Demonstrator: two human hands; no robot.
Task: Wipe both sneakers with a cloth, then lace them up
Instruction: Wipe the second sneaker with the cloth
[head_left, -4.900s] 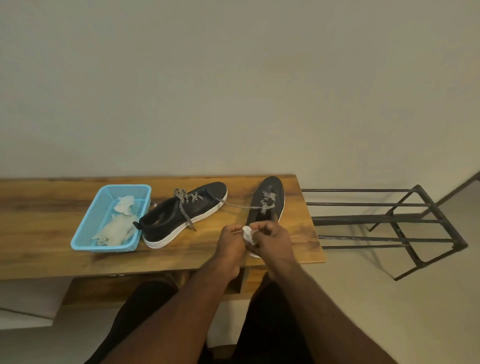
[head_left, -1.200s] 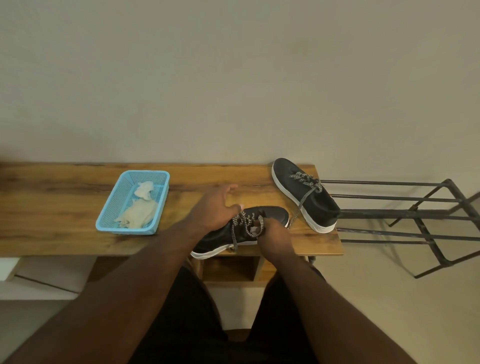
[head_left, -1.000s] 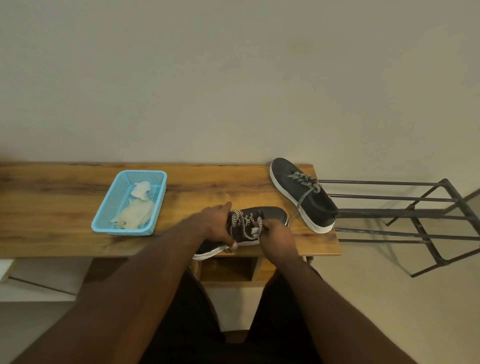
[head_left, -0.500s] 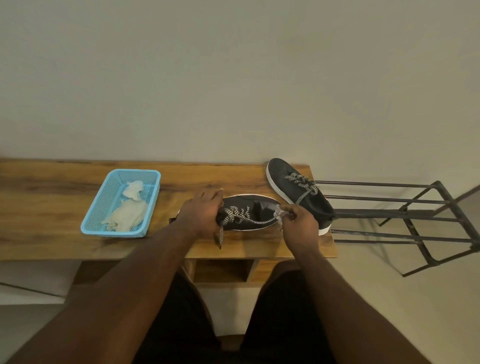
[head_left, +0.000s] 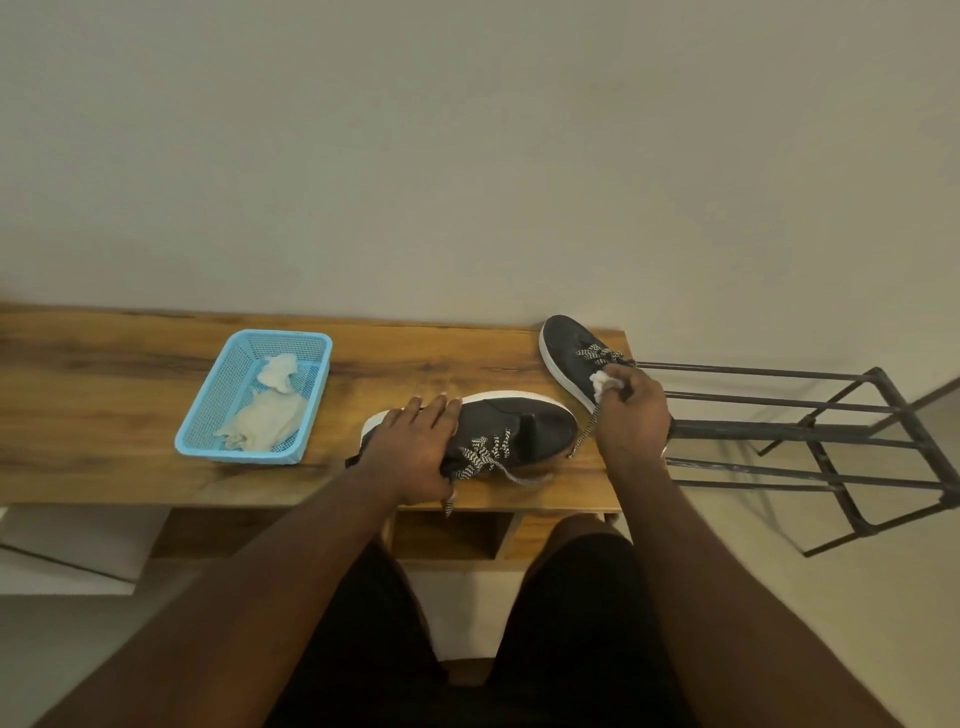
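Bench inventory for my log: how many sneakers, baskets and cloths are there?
Sneakers: 2, near sneaker, far sneaker
Blue basket: 1
Cloths: 3, two in the basket, one in the right hand
Total: 6

Domestic interior, likely an entryway: wooden bench (head_left: 130, 415) against plain wall (head_left: 467, 156), metal shoe rack (head_left: 810, 431) alongside.
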